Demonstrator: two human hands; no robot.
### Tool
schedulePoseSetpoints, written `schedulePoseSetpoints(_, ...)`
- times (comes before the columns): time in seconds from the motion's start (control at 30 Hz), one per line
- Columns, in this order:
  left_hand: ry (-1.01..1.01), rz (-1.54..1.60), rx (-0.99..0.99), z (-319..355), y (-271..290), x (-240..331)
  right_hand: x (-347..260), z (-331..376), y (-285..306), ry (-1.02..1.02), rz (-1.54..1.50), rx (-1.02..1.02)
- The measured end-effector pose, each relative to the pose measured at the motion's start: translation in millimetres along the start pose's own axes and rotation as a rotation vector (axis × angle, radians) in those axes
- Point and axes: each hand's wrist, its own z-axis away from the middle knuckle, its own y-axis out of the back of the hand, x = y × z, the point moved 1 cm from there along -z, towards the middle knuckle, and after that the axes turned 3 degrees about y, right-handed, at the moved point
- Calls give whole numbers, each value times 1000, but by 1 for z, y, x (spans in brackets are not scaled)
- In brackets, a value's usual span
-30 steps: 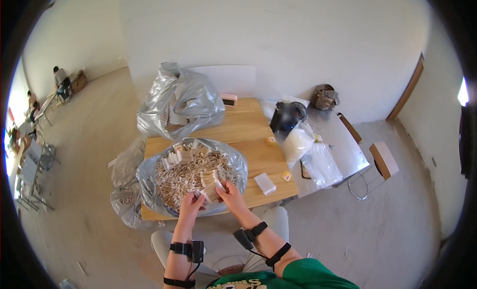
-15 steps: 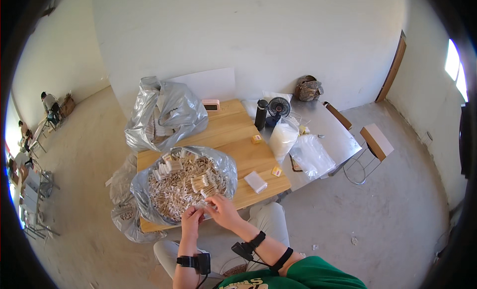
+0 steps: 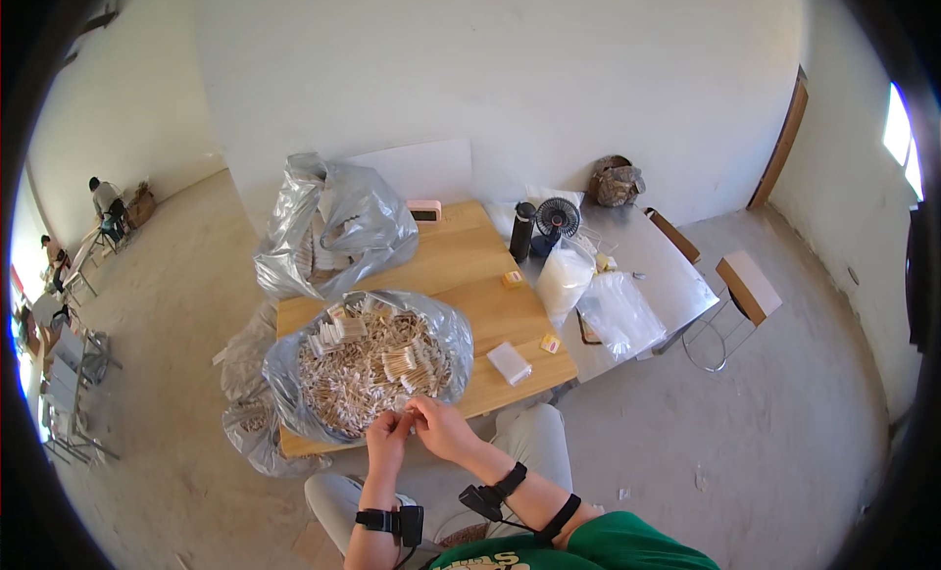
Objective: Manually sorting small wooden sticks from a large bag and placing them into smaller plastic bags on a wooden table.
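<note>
My left hand (image 3: 386, 436) and my right hand (image 3: 439, 426) meet at the near rim of an opened grey plastic bag (image 3: 281, 374). Both are closed, fingertips pinched close together. Between them is something small and pale that I cannot make out. Loose cotton swabs (image 3: 338, 382) with brownish sticks and white tips fill the bag. On top of the heap lie a stack of white-tipped swabs (image 3: 336, 335) at the back left and another bundle of swabs (image 3: 408, 366) at the right, just beyond my right hand.
A wooden table (image 3: 461, 253) carries a second grey bag (image 3: 338, 227), a clear box (image 3: 509, 363) and two small yellow boxes (image 3: 550, 344). A metal table (image 3: 676, 288) at right holds a fan (image 3: 557, 217), black bottle (image 3: 521, 231) and clear plastic bags (image 3: 619, 313). People (image 3: 106, 199) sit far left.
The whole view has shifted slightly, so everything sits a little to the right. My hands have stayed together at the bag's near rim, fingers still pinched.
</note>
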Motion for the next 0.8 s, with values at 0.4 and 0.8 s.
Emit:
schedulePoseSetpoints(0.4,-166,-334,4,7,-1,12,8,-4,-3,101,189,-7)
schedulePoseSetpoints(0.8,-196,-56,202,-1,18,1,18,-5,-8,-108,-15,174)
